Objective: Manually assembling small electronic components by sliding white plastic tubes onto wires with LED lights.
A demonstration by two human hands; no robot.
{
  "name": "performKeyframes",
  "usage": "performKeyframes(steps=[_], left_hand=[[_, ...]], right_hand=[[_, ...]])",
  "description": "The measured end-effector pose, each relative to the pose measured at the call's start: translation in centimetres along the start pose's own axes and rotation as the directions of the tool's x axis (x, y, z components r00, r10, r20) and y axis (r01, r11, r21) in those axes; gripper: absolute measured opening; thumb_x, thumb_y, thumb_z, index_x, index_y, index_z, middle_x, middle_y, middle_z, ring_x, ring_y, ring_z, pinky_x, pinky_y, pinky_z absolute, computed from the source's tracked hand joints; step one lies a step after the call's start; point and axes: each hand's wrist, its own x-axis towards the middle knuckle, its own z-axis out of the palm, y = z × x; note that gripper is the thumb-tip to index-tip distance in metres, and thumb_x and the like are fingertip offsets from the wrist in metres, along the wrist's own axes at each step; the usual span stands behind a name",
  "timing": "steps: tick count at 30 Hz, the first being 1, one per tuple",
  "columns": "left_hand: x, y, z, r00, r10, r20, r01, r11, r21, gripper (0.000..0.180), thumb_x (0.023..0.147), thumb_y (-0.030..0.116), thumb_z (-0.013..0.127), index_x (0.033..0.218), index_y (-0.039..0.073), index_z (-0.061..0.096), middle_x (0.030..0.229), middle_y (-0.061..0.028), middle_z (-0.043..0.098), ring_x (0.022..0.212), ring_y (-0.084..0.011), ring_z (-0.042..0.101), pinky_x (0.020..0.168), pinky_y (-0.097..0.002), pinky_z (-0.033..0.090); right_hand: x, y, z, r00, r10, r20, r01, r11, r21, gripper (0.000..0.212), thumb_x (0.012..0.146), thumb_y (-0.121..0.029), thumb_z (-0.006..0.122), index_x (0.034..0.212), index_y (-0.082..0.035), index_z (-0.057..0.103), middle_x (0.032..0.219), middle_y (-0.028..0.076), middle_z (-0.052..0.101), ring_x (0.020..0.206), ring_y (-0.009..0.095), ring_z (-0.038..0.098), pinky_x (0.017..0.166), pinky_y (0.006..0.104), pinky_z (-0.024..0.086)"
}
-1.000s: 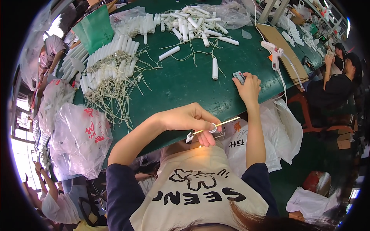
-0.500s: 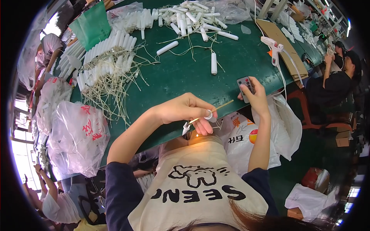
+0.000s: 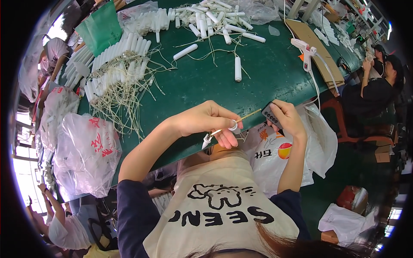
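Observation:
My left hand (image 3: 211, 120) is closed in a pinch over the table's near edge. It grips a thin yellowish stick-like lead (image 3: 251, 115) with a white flame-shaped bulb (image 3: 206, 141) at its lower left end. A small white round cap (image 3: 234, 126) sits by the fingertips. To the right, my right hand (image 3: 289, 118) is wrapped round a small dark remote control (image 3: 271, 115) with rows of buttons, tilted toward the left hand. The far end of the lead comes up close to the remote; whether they touch I cannot tell.
On the green table (image 3: 193, 94) lie white tubes with tangled pale wires (image 3: 124, 77) and a loose white tube (image 3: 238, 69). A glue gun (image 3: 304, 53) rests by cardboard (image 3: 316, 51). Plastic bags (image 3: 88, 150) hang over the left edge. Other people sit at far right.
My right hand has turned the remote from upright to slanted and moved it slightly down and left. The warm glow on my apron has dimmed. My left hand has hardly moved.

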Motion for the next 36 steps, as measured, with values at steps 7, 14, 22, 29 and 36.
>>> performKeyframes(steps=[7,14,22,29,36], left_hand=[[0.3,0.1,0.5,0.999,-0.001,-0.035,0.001,1.0,-0.022,0.025,0.09,0.013,0.051,0.103,-0.007,0.059,0.081,-0.0208,0.068,0.069,-0.0213,0.069,0.066,-0.0286,0.056],[0.3,0.3,0.8,0.999,-0.005,-0.038,0.005,1.0,0.003,0.025,0.09,0.014,0.052,0.103,-0.006,0.059,0.081,-0.0211,0.068,0.068,-0.0216,0.069,0.066,-0.029,0.056],[0.2,0.6,1.1,1.0,-0.005,-0.029,0.005,1.0,0.006,0.025,0.09,0.014,0.052,0.103,-0.006,0.06,0.08,-0.0196,0.068,0.069,-0.0209,0.069,0.066,-0.0279,0.055],[0.2,0.6,1.9,0.999,0.027,-0.025,-0.027,1.0,0.007,0.025,0.09,0.01,0.051,0.105,-0.008,0.061,0.08,-0.0174,0.069,0.069,-0.0194,0.069,0.066,-0.0258,0.054],[1.0,0.5,1.8,0.998,0.024,-0.058,-0.023,1.0,0.02,0.026,0.09,0.012,0.051,0.105,-0.007,0.061,0.08,-0.017,0.069,0.07,-0.0195,0.069,0.065,-0.0262,0.054]], right_hand=[[1.9,0.6,0.4,0.989,-0.106,-0.107,0.105,0.994,-0.01,0.025,0.097,-0.02,0.044,0.083,-0.002,0.055,0.061,0.005,0.057,0.042,0.008,0.049,0.04,0.0221,0.038],[3.6,1.0,0.5,0.992,-0.057,-0.111,0.062,0.997,0.037,0.028,0.098,-0.023,0.044,0.082,-0.002,0.054,0.061,0.006,0.058,0.041,0.009,0.049,0.04,0.0227,0.038],[0.2,1.0,-0.4,0.999,-0.038,-0.026,0.038,0.999,0.033,0.026,0.097,-0.017,0.043,0.08,0.0,0.053,0.06,0.008,0.058,0.04,0.01,0.049,0.039,0.023,0.038],[-4.3,2.5,-0.8,0.996,0.083,0.026,-0.084,0.994,0.069,0.024,0.093,-0.016,0.046,0.079,0.001,0.056,0.058,0.007,0.058,0.04,0.01,0.049,0.038,0.0223,0.039],[-4.4,3.5,0.9,0.884,0.384,0.266,-0.342,0.92,-0.192,0.028,0.092,-0.02,0.05,0.074,0.0,0.058,0.056,0.006,0.058,0.037,0.009,0.048,0.035,0.0234,0.038]])
